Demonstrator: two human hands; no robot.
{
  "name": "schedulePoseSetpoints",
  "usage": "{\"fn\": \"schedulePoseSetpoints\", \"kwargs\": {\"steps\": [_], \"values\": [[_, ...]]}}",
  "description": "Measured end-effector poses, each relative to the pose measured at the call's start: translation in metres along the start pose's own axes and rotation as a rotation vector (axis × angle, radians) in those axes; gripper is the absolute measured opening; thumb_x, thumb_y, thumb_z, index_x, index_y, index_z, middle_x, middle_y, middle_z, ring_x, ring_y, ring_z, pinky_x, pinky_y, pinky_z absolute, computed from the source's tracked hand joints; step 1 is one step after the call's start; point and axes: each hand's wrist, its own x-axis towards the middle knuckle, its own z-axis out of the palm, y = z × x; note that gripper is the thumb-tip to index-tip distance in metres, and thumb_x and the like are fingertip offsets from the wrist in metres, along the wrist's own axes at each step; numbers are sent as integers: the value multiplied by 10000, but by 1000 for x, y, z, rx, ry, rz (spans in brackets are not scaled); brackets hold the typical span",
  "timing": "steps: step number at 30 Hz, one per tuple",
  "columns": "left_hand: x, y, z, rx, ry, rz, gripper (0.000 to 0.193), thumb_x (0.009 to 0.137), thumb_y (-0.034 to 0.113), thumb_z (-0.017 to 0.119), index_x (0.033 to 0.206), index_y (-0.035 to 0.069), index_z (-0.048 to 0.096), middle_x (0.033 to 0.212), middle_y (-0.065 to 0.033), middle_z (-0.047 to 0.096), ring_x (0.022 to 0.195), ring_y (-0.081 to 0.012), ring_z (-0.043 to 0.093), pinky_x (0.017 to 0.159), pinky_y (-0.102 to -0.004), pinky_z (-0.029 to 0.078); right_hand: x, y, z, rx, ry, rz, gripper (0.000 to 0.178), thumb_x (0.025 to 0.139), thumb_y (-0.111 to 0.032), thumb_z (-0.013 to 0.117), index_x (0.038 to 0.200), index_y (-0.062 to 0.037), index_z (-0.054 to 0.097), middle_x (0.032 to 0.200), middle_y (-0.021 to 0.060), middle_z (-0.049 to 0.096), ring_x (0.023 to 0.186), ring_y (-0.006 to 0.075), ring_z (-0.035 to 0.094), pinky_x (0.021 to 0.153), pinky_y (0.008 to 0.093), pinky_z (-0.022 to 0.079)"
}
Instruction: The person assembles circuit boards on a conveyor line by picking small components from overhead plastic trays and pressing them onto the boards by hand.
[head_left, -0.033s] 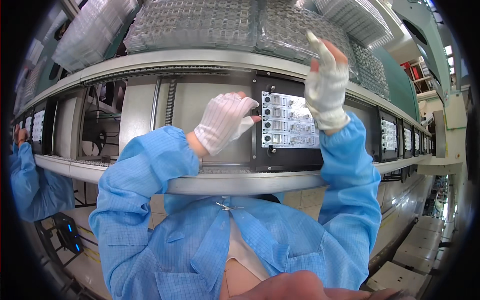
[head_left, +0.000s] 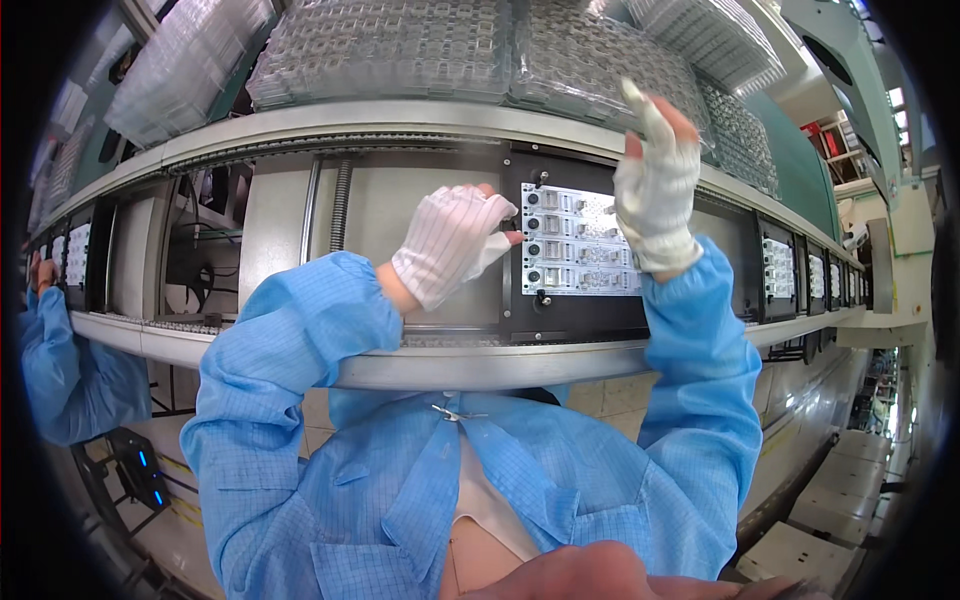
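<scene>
My left hand (head_left: 450,245), in a white striped glove with bare fingertips, is at the left edge of a black carrier plate (head_left: 590,318). Its thumb and forefinger are apart, and I see nothing between them; whether they touch the plate I cannot tell. On the plate lies a white circuit board (head_left: 575,246) with rows of clear and dark components. My right hand (head_left: 655,190), gloved in white, hovers over the board's right end, hiding part of it. Its forefinger points away from me with a pale cover on the tip, the thumb apart; no held thing shows.
Stacked clear plastic trays (head_left: 390,55) stand beyond the conveyor's far rail (head_left: 400,112). The near rail (head_left: 500,366) runs across in front of me. More boards on carriers (head_left: 778,268) sit along the line to the right. A co-worker's hand (head_left: 44,270) is at the far left.
My right hand has shifted slightly toward me and to the right. My left hand has barely moved.
</scene>
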Motion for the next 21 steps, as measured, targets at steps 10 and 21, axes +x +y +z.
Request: {"fn": "schedulePoseSetpoints", "kwargs": {"steps": [10, 21], "values": [[12, 30, 23, -133, 9, -68, 175, 835, 226, 712, 897, 98, 609, 811, -102, 626, 749, -298, 630, 719, -402, 490, -129, 43, -96, -128, -357, 567, 611, 801, -35, 690, 1392, -125, 568, 986, 76, 688, 969, 283, 607, 906, 422, 473], [14, 31, -1, -346, -57, 26, 224, 838, 68, 661, 1061, 83, 679, 829, -122, 629, 755, -308, 631, 689, -405, 508, -153, 59, -117, 256, -348, 987, 532, 811, -55, 705, 1332, -115, 613, 876, 36, 703, 877, 221, 636, 844, 379, 503]]}}
